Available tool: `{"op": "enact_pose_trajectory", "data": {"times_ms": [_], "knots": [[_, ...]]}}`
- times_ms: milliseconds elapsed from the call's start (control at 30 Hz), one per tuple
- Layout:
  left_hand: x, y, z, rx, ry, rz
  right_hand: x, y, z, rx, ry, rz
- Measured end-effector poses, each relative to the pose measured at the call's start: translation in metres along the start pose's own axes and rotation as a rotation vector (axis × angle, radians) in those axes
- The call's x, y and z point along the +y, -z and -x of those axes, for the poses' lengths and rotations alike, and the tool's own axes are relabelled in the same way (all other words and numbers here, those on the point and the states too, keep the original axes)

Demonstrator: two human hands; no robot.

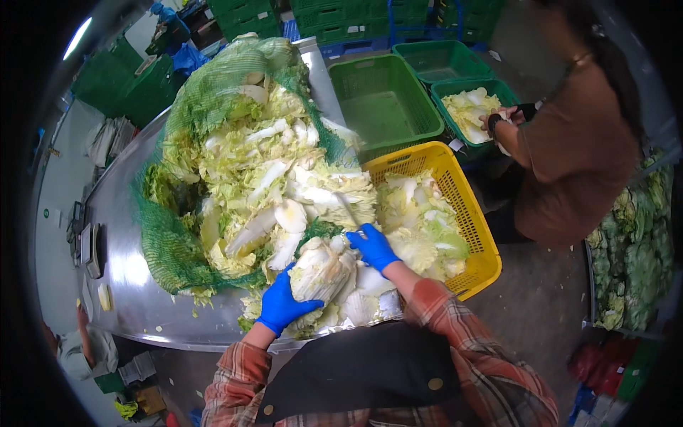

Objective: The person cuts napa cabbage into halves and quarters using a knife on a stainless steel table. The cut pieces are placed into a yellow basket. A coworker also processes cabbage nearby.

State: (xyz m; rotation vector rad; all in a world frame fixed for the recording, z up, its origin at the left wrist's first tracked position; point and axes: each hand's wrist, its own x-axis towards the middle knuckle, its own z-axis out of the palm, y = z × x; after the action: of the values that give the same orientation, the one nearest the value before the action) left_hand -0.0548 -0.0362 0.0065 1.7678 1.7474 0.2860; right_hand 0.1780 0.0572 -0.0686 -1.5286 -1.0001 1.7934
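Note:
My left hand (283, 302), in a blue glove, is closed around the side of a pale napa cabbage (324, 272) near the table's front edge. In my blue-gloved right hand (373, 247) is a knife (347, 208), its blurred blade pointing away from me and to the left, above the loose leaves. Beyond both hands lies a big heap of cut cabbage leaves (263, 167), partly wrapped in a green mesh sack (167, 249). More trimmed leaves fill a yellow crate (486, 245) just right of my right hand.
A steel table (135, 263) carries the heap. Behind the yellow crate stands a green crate (388, 107). On the right a co-worker (583, 135) handles leaves over another green crate (512, 92). A second person (85, 352) is at the far left. Stacked cabbages (629, 249) fill the right side.

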Motion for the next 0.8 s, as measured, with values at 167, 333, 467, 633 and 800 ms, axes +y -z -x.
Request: {"op": "enact_pose_trajectory", "data": {"times_ms": [167,333,467,633,800], "knots": [[0.000,-0.001,-0.002,-0.026,0.035,0.006,0.019,0.008,0.052,0.020,0.540,0.325],[0.000,-0.002,0.000,-0.031,0.037,0.013,0.035,-0.007,0.089,-0.003,0.622,0.739],[0.000,-0.003,0.001,-0.014,0.037,-0.010,0.033,-0.012,0.085,-0.013,0.627,0.784],[0.003,-0.002,0.002,-0.009,0.028,-0.034,0.020,-0.014,0.086,-0.114,0.506,0.839],[0.004,-0.007,0.000,0.034,-0.046,-0.047,0.023,-0.012,0.081,-0.121,0.401,0.892]]}}
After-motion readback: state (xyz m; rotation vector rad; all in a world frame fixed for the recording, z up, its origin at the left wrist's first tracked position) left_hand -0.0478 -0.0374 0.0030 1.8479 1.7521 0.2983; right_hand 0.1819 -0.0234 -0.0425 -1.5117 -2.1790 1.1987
